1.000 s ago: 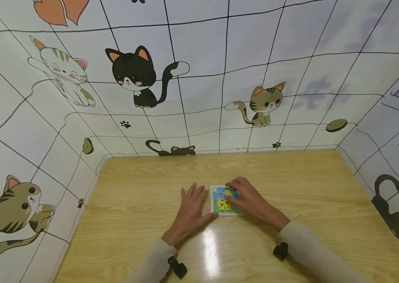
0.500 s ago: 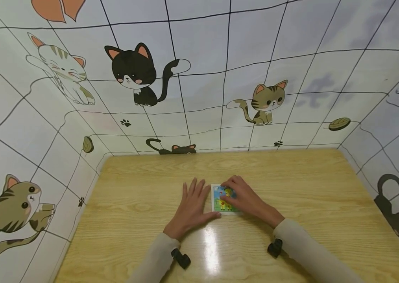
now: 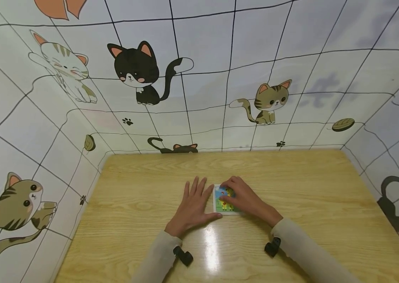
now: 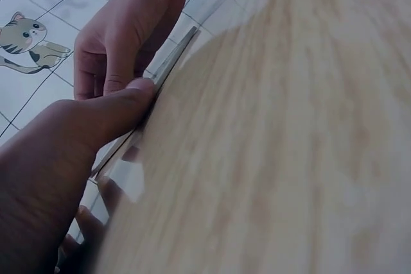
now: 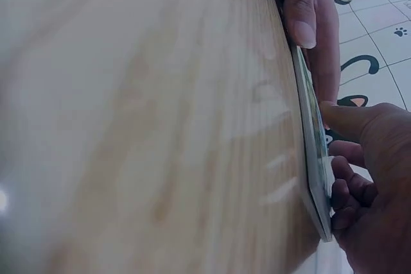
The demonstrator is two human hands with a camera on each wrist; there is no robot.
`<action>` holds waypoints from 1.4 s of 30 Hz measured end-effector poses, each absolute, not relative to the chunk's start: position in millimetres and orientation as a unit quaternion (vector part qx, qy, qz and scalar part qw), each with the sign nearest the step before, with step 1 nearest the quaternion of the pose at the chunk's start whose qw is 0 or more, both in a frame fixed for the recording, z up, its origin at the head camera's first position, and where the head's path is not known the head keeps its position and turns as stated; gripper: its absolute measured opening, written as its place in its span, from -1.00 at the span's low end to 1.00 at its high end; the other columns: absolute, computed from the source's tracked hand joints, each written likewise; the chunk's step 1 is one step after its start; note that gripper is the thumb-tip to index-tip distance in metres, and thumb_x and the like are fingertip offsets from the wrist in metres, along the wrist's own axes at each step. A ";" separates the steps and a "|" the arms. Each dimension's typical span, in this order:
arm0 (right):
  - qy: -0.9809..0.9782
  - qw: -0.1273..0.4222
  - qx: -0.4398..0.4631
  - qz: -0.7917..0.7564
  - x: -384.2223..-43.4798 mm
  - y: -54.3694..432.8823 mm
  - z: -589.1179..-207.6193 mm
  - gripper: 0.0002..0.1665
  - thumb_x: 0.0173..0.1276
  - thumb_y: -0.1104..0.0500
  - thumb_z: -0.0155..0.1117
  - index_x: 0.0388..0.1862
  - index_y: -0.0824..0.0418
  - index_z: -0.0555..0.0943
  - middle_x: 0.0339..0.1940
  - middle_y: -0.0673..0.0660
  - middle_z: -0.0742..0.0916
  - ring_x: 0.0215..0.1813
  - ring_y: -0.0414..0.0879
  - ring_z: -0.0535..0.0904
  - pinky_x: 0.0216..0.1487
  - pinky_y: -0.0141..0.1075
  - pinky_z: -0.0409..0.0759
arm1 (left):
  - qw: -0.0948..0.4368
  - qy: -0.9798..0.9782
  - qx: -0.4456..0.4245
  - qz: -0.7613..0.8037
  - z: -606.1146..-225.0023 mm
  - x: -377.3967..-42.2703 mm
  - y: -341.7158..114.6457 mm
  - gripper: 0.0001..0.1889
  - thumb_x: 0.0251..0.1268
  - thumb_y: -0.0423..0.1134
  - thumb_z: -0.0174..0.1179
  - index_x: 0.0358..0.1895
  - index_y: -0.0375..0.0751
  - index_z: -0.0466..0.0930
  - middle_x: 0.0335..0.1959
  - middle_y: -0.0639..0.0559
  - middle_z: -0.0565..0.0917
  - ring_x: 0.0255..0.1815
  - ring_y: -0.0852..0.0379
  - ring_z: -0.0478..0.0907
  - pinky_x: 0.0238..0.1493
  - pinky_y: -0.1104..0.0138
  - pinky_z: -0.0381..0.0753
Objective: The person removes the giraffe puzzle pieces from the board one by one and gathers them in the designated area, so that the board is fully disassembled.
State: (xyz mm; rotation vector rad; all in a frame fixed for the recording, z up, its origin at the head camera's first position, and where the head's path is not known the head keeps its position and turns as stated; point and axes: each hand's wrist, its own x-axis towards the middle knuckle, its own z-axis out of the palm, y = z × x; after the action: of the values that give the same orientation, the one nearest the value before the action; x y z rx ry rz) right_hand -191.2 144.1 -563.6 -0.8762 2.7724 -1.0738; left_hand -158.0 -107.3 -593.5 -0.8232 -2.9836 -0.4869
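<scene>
A small flat giraffe picture board [image 3: 217,206] with a white border lies on the wooden table. My left hand [image 3: 190,208] is spread flat at its left side, the index fingertip by the far left corner and the thumb along the near edge. Over the board's right half bends my right hand [image 3: 245,198], thumb and curled fingers gripping down at the giraffe picture and covering much of it. In the right wrist view the right thumb [image 5: 350,120] meets the board's face [image 5: 313,139], with the other fingers curled beside it. Whatever lies under these fingertips is hidden.
The wooden table [image 3: 143,184] reaches back to a white wall [image 3: 206,90] printed with cats and grid lines. Similar walls stand at the left and right. Black straps with small cameras sit on both sleeves [image 3: 302,243].
My right hand has slid slightly left over the picture, its thumb and index staying bent. The left hand has moved a little forward and right along the board. The head view has shifted slightly.
</scene>
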 end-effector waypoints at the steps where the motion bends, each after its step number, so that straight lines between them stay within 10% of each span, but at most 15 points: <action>1: 0.895 0.024 -0.282 -0.345 -191.3 144.1 -563.3 -0.52 0.48 0.05 0.59 0.25 0.25 0.74 0.06 0.09 0.70 0.11 -0.01 0.57 0.17 0.03 0.64 | 0.004 -0.952 -0.262 -0.155 -593.9 -157.9 -106.9 0.11 0.36 0.64 0.12 0.78 0.00 0.21 0.84 -0.20 0.03 0.85 -0.32 -0.21 0.74 -0.32 -0.25; 42: 0.922 0.087 -0.260 -0.274 -197.9 125.1 -533.3 -0.54 0.38 0.13 0.67 0.17 0.32 0.83 -0.05 0.08 0.73 -0.07 -0.09 0.54 -0.02 -0.13 0.63 | -0.001 -0.955 -0.261 -0.144 -594.6 -157.4 -105.9 0.12 0.38 0.67 0.05 0.81 0.04 0.17 0.86 -0.16 -0.03 0.86 -0.28 -0.27 0.75 -0.30 -0.29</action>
State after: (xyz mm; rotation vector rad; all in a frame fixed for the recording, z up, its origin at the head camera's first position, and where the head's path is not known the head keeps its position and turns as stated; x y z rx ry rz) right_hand -197.9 125.1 -533.3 -0.7750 2.7454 -0.8156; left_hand -157.4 -105.9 -594.6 -0.8194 -3.0013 -0.4541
